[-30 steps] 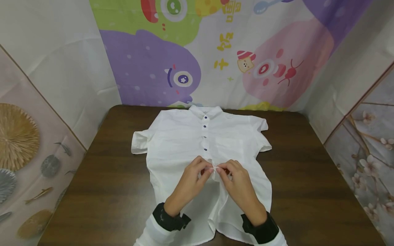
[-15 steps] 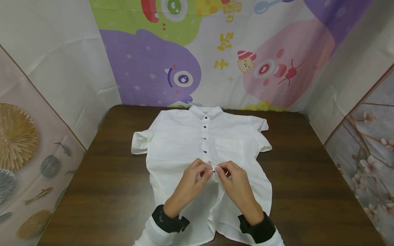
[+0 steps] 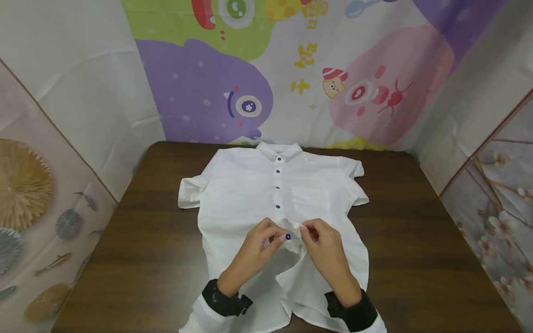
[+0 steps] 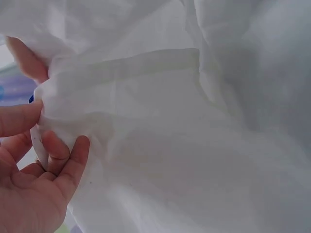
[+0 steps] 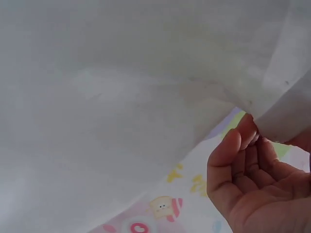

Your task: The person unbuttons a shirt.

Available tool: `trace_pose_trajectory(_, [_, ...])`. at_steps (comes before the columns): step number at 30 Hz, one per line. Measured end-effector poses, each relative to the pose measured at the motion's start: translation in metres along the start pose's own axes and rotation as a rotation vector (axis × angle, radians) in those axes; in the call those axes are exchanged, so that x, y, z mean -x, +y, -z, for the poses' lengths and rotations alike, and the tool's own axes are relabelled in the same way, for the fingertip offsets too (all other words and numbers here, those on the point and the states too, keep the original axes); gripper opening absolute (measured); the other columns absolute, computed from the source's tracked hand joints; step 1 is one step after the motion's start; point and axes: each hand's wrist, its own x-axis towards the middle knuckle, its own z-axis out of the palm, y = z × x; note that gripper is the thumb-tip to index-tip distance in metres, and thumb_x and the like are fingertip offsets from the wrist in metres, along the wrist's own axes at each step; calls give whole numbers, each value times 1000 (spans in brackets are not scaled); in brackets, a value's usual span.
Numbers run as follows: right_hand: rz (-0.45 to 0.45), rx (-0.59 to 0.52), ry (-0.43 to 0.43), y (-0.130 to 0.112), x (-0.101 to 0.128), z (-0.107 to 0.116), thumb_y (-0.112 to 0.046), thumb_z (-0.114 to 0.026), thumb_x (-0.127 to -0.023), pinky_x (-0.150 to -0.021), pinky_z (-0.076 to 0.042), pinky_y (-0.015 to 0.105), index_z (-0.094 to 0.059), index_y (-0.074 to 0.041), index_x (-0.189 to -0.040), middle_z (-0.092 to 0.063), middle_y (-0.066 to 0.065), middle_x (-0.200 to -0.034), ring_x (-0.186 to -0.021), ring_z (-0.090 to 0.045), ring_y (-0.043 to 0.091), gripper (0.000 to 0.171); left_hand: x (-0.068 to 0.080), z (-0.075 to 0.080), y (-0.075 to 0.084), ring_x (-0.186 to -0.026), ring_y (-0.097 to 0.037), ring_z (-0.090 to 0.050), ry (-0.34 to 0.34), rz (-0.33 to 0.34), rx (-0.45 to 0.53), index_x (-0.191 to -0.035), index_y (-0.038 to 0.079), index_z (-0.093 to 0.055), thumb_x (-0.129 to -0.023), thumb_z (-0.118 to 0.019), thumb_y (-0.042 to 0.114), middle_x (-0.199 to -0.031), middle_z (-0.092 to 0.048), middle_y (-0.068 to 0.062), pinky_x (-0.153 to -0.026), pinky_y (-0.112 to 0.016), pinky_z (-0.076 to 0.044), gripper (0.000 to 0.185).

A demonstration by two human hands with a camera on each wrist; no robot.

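Note:
A white short-sleeved shirt (image 3: pixel 245 185) lies front up with its collar at the far side. Dark blue buttons run down its upper front, where the two sides meet. Below them the front edges part. My left hand (image 3: pixel 258 244) pinches one front edge, and a blue button (image 3: pixel 288 237) shows at the thumb tip. In the left wrist view, that button (image 4: pixel 31 99) peeks out beside the thumb. My right hand (image 3: pixel 325 247) pinches the cloth a little to the right; in the right wrist view its fingers (image 5: pixel 226 150) hold the fabric edge. Folds hide some fingertips.
The shirt lies on a dark brown wooden table (image 3: pixel 399 259). A cartoon-printed cloth (image 3: pixel 291 69) hangs behind the table's far edge. Patterned side panels (image 3: pixel 62 194) stand to the left and right. Black bands (image 3: pixel 222 300) circle both wrists.
My hands have drawn slightly apart at the front edge, the right one moving right with its cloth. The blue button now faces up plainly at my left thumb.

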Motion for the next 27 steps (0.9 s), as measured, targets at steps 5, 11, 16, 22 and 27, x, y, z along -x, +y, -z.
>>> trace_pose_trajectory(5, [-20,-1,-75,1,1,3,-7,-62,-87,-57,-43,21,-63,-1,-89,-55,4,-74,-66,-47,11,7,0,1,-1,-73,-9,-48,-26,17,-5,-93,7,-68,-93,-57,16,-84,-53,-2,-64,-27,-46,15])
trace_pose_trajectory(11, [-21,33,-162,12,7,8,-8,-63,-87,-60,-41,22,-61,-5,-91,-51,1,-76,-69,-45,10,5,7,6,-5,-76,-12,-52,-73,65,-44,-89,8,-67,-92,-56,17,-85,-54,-1,-67,-29,-48,14])
trace_pose_trajectory(16, [19,110,-197,28,14,8,2,-60,-83,-58,-36,22,-60,-7,-83,-44,-2,-71,-65,-40,9,8,17,10,-13,-76,-12,-53,-122,98,-89,-84,8,-66,-89,-57,12,-84,-54,-1,-70,-31,-49,11])
trace_pose_trajectory(22, [43,247,-255,55,24,4,11,-56,-75,-55,-34,23,-60,-10,-75,-42,-2,-70,-60,-37,8,22,30,11,-27,-75,-14,-51,-189,177,-161,-81,6,-64,-86,-56,9,-83,-53,-1,-67,-26,-45,10])
trace_pose_trajectory(27, [47,329,-324,77,26,-6,10,-58,-77,-63,-39,30,-63,-10,-76,-47,0,-71,-65,-46,15,20,39,7,-41,-73,-11,-47,-245,235,-184,-83,5,-64,-85,-56,7,-82,-52,-1,-64,-23,-40,9])
